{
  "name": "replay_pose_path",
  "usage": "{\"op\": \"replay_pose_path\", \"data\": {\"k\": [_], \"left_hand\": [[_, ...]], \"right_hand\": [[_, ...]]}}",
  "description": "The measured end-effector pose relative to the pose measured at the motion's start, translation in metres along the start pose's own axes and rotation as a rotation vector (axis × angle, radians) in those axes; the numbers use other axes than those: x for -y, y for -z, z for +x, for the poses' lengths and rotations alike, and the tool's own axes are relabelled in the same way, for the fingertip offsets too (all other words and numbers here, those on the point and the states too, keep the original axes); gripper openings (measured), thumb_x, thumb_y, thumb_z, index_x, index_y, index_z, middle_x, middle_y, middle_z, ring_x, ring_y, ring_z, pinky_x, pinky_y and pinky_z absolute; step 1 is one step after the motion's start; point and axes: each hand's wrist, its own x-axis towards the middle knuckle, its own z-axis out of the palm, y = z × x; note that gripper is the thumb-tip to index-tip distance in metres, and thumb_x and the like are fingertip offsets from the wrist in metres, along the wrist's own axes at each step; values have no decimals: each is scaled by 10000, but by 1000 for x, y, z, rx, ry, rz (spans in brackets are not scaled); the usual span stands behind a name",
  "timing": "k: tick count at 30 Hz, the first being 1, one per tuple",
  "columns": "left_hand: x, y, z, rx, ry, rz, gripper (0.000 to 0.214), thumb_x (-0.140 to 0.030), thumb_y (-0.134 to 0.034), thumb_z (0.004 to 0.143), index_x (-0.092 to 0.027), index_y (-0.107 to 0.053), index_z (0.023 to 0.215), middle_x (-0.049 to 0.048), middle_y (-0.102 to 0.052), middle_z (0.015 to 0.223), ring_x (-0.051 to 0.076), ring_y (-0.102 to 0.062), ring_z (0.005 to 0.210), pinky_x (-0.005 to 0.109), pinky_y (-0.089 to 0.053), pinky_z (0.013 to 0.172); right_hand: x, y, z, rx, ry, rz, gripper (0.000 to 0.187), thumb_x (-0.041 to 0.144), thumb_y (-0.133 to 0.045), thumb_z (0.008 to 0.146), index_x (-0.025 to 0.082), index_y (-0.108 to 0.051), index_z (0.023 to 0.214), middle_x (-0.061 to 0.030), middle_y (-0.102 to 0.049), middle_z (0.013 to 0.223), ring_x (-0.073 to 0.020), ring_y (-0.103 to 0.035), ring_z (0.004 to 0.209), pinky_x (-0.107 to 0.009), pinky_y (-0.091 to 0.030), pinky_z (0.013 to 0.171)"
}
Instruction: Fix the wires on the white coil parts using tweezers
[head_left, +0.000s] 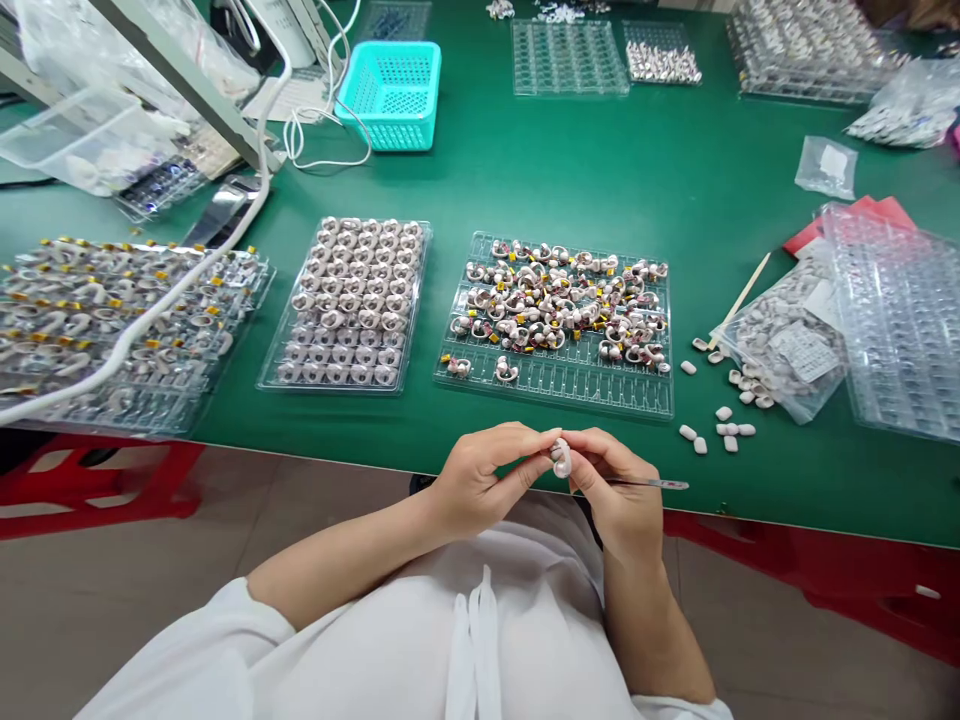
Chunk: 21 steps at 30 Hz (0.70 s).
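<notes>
Just over the table's front edge, my left hand (487, 478) pinches a small curved whitish plastic part (561, 459), like an earphone housing, between thumb and fingertips. From the other side, the closed fingers of my right hand (621, 492) press on the same part. A thin metal tool (667, 484) with a flat end pokes out from the right hand; its other end is hidden. Beyond the hands lies a clear tray (555, 385) of curved whitish assemblies with yellow tabs. Loose whitish caps (726, 430) are scattered right of the hands.
A tray of ring-shaped parts (352, 290) sits left of centre, with fuller trays (112, 330) beyond a white cable (150, 318). Toward the back stands a turquoise basket (397, 128). On the right are a bag of caps (787, 335), a wooden stick (742, 295) and stacked clear trays (900, 330).
</notes>
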Motion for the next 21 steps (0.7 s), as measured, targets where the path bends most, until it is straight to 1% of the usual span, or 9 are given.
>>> {"op": "replay_pose_path", "data": {"k": [4,7,14,21], "left_hand": [[-2,0,1,-7,21,-7,249,-187,-650,911,-194,-767,1131,102,-811,913,194,-741,806,300,-590,772],[-4,0,2,-10,22,-30,249,-164,-656,904,-191,-769,1124,100,-810,883,187,-738,782,284,-580,746],[-5,1,-2,-18,-28,-71,307,-96,-644,898,-206,-757,1160,94,-803,875,178,-719,755,274,-558,710],[-2,-1,-5,-70,-80,-70,314,-94,-624,915,-222,-751,1173,74,-789,818,174,-710,751,291,-557,712]], "right_hand": [[0,4,0,49,-4,-21,148,258,-705,890,253,-771,1022,-25,-694,840,-122,-622,638,-225,-495,516],[0,5,-1,84,13,-47,173,241,-693,899,276,-766,1052,-24,-695,861,-130,-625,666,-241,-498,552],[0,0,-9,21,178,-156,217,162,-677,896,276,-747,1067,-31,-707,875,-167,-654,768,-281,-525,641],[5,-7,-8,28,233,-212,193,138,-641,911,237,-717,1058,-31,-694,859,-155,-644,743,-280,-518,632]]}}
